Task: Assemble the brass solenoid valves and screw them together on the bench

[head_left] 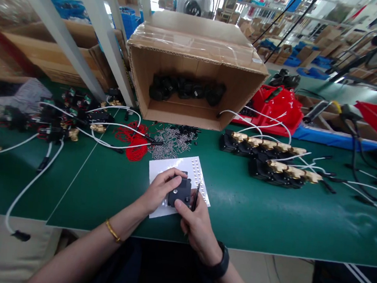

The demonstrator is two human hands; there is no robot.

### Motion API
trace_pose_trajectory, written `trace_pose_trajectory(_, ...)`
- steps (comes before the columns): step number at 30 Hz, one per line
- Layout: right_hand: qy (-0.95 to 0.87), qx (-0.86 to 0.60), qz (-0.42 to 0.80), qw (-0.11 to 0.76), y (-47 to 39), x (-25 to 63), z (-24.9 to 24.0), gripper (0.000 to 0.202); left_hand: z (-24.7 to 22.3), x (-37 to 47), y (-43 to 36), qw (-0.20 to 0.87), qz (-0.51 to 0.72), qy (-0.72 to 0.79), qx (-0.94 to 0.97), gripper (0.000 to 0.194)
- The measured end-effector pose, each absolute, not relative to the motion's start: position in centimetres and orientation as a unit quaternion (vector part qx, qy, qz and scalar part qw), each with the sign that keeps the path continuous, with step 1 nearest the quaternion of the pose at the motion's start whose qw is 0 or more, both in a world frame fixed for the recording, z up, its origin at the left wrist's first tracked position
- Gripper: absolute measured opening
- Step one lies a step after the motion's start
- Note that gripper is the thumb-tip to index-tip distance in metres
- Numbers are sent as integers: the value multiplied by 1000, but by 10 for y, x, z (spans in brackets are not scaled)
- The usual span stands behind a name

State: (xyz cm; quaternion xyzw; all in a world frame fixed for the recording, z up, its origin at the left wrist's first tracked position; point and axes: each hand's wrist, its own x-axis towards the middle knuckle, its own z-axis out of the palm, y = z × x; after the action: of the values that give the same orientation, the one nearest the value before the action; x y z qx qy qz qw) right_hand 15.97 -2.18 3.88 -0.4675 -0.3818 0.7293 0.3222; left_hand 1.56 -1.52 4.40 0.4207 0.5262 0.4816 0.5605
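Observation:
Between both hands is a small black square housing (184, 190), held over a white sheet (159, 167) with rows of small round clear pieces along its right side. My left hand (161, 187) grips the housing from its left and top edge. The thumb of my right hand (197, 224) presses on its lower edge. A thin dark pen-like tool (196, 196), perhaps tweezers, is also in the right hand, pointing up beside the housing. A small round light spot shows on the housing's face; I cannot tell what it is.
Behind the sheet lie a pile of small screws (171, 143) and red wire rings (136, 150). An open cardboard box (191, 115) holds black parts. Black units with brass fittings (268, 144) stand right; wired assemblies (53, 119) lie left. A red bin (278, 110) stands behind.

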Motion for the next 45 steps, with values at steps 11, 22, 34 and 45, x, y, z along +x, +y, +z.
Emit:
trace_pose_trajectory(11, -352, -468, 744, 323, -18, 161, 37, 47, 37, 29, -19, 498, 496, 557, 442, 47)
trace_pose_trajectory(22, -860, -358, 269, 245, 41, 212, 41, 38, 96, -81, -47, 301, 307, 762, 484, 47)
trace_pose_trajectory(34, -923, -259, 169, 229, 41, 219, 31, 26, 95, -78, 51, 125, 202, 746, 622, 30)
trace_pose_trajectory(45, -807, -531, 239, 95, 159, 111, 19, 11, 31, -30, 135, 204, 90, 724, 653, 28)
